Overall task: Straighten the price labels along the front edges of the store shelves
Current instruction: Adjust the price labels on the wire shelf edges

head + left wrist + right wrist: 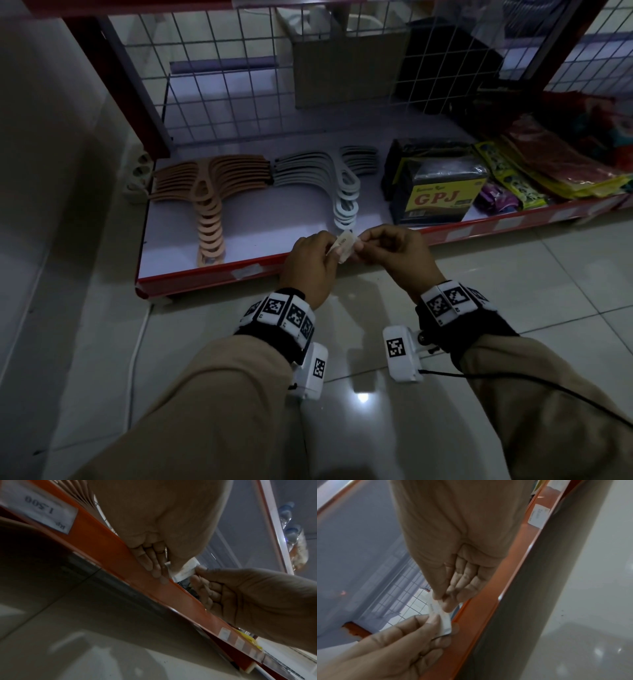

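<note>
Hands are meeting just above the shelf edge (212, 274), at six o'clock of the grey hangers (346, 192). Your left hand (310, 263) is pinching the price label (342, 245) from nine o'clock; your right hand (394, 253) is pinching it from three o'clock. Label is curling between your fingertips, off the red strip. Another label (245, 271) is sitting at nine o'clock.

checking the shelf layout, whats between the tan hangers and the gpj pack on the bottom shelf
In the head view, a fanned stack of white hangers lies between the tan hangers and the GPJ pack, with bare shelf either side.
</note>
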The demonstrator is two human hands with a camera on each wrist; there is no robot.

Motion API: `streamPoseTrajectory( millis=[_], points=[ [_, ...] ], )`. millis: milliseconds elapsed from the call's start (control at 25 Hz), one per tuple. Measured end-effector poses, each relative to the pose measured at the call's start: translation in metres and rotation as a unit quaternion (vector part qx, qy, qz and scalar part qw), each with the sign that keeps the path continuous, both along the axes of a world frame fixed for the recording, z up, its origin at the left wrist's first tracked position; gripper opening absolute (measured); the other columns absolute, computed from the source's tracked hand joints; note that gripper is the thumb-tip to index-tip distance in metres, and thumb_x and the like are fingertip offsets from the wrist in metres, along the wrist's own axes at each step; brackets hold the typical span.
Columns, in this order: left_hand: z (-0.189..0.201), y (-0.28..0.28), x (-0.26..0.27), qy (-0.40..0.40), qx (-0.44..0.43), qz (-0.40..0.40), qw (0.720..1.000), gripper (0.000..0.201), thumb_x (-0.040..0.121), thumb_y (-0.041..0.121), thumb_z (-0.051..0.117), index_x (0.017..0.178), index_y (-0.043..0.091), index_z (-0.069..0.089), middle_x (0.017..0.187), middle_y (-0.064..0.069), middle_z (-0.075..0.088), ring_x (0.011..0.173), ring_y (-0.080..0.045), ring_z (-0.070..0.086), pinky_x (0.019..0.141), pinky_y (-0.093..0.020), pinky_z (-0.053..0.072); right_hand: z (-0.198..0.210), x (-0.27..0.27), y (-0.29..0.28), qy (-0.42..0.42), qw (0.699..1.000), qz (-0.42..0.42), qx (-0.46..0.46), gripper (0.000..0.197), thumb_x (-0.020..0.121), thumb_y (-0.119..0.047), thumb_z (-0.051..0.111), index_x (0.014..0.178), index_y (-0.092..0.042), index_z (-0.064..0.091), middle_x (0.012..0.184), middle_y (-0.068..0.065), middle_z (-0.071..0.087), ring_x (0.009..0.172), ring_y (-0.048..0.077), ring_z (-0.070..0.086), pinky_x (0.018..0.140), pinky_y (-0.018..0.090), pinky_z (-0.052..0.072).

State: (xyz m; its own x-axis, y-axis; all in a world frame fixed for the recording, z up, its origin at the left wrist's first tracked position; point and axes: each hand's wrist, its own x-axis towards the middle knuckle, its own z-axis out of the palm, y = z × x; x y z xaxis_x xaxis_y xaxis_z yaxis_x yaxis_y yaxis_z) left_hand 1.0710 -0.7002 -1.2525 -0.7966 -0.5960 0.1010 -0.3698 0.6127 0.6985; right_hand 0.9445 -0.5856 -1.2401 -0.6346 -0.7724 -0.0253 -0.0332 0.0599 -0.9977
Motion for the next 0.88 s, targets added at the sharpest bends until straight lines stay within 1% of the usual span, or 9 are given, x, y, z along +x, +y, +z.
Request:
streamPoseTrajectory(
  millis=[80,160,280,360,440,560,640,760,880],
  points=[
    [-0.001,0.0,0.0,-0.004,-0.009,0.008,1.0,0.014,0.096,0.027,0.05,0.093,0.015,0.056,0.089,-0.001,0.059,0.088,-0.022,0.051,0.07,-0.032,0.038,-0.001,-0.002,0.003,0.004,1.0,-0.01,0.01,0.008,0.08,0.001,0.07,0.087,0.004,0.065,0.076,0.016,0.069,0.067,0.012,0.067,0.063,0.019,0.051],
    [0.0,0.0,-0.002,-0.002,-0.009,0.014,1.0,0.014,0.095,0.027,0.053,0.09,0.015,0.056,0.087,0.0,0.056,0.087,-0.02,0.049,0.07,-0.031,0.038,-0.001,-0.007,0.006,0.013,0.999,-0.026,0.013,0.008,0.079,0.0,0.071,0.085,0.003,0.065,0.075,0.013,0.068,0.065,0.008,0.065,0.063,0.018,0.05],
    [0.001,0.001,-0.003,-0.017,-0.012,0.012,1.0,0.013,0.094,0.025,0.054,0.088,0.014,0.056,0.087,0.001,0.055,0.088,-0.02,0.048,0.07,-0.031,0.036,0.0,-0.014,0.009,0.038,0.998,-0.058,0.003,0.011,0.08,-0.004,0.072,0.088,0.0,0.065,0.079,0.013,0.067,0.07,0.011,0.064,0.069,0.022,0.051],
    [0.002,0.002,-0.003,-0.033,-0.026,0.007,0.999,0.013,0.094,0.025,0.054,0.088,0.013,0.056,0.089,-0.001,0.056,0.089,-0.02,0.046,0.071,-0.032,0.037,0.003,-0.014,0.008,0.126,0.992,-0.022,0.012,0.018,0.081,-0.006,0.072,0.098,-0.003,0.066,0.092,0.009,0.07,0.081,0.011,0.066,0.074,0.021,0.052],
    [0.003,0.002,-0.004,-0.045,-0.046,-0.005,0.998,0.013,0.093,0.024,0.053,0.088,0.013,0.056,0.092,-0.004,0.057,0.091,-0.021,0.045,0.074,-0.034,0.039,0.005,-0.012,0.004,0.248,0.967,0.038,0.044,0.025,0.082,-0.008,0.071,0.108,-0.008,0.067,0.099,0.003,0.07,0.085,0.006,0.065,0.074,0.01,0.048],
    [0.002,0.002,-0.003,-0.051,-0.048,-0.015,0.997,0.016,0.094,0.025,0.051,0.092,0.01,0.059,0.095,-0.007,0.058,0.095,-0.023,0.046,0.077,-0.034,0.038,0.008,-0.011,-0.001,0.373,0.921,0.062,0.09,0.021,0.084,-0.008,0.069,0.104,-0.012,0.069,0.095,0.0,0.069,0.081,0.007,0.063,0.072,0.005,0.041],
    [0.001,0.001,-0.002,-0.038,-0.047,-0.013,0.998,0.023,0.095,0.03,0.051,0.096,0.009,0.06,0.096,-0.007,0.059,0.095,-0.023,0.047,0.078,-0.033,0.038,0.007,-0.014,-0.001,0.343,0.934,0.046,0.088,0.016,0.082,-0.007,0.071,0.098,-0.011,0.069,0.085,-0.002,0.069,0.076,0.008,0.062,0.068,0.008,0.041],
    [-0.001,0.001,0.0,0.004,-0.028,0.004,1.0,0.028,0.094,0.034,0.053,0.098,0.008,0.062,0.095,-0.006,0.062,0.093,-0.022,0.05,0.075,-0.03,0.037,0.009,-0.02,0.003,0.187,0.98,0.026,0.058,0.014,0.08,-0.003,0.073,0.091,-0.004,0.065,0.076,0.002,0.062,0.07,0.009,0.06,0.067,0.015,0.049],
    [-0.003,-0.001,0.001,0.03,-0.022,0.003,0.999,0.024,0.094,0.029,0.055,0.098,0.008,0.066,0.09,-0.006,0.063,0.089,-0.023,0.053,0.073,-0.029,0.037,0.01,-0.019,0.005,0.159,0.984,0.037,0.07,0.013,0.079,-0.001,0.073,0.088,0.001,0.064,0.077,0.01,0.064,0.071,0.011,0.061,0.068,0.017,0.051]
  ],
)
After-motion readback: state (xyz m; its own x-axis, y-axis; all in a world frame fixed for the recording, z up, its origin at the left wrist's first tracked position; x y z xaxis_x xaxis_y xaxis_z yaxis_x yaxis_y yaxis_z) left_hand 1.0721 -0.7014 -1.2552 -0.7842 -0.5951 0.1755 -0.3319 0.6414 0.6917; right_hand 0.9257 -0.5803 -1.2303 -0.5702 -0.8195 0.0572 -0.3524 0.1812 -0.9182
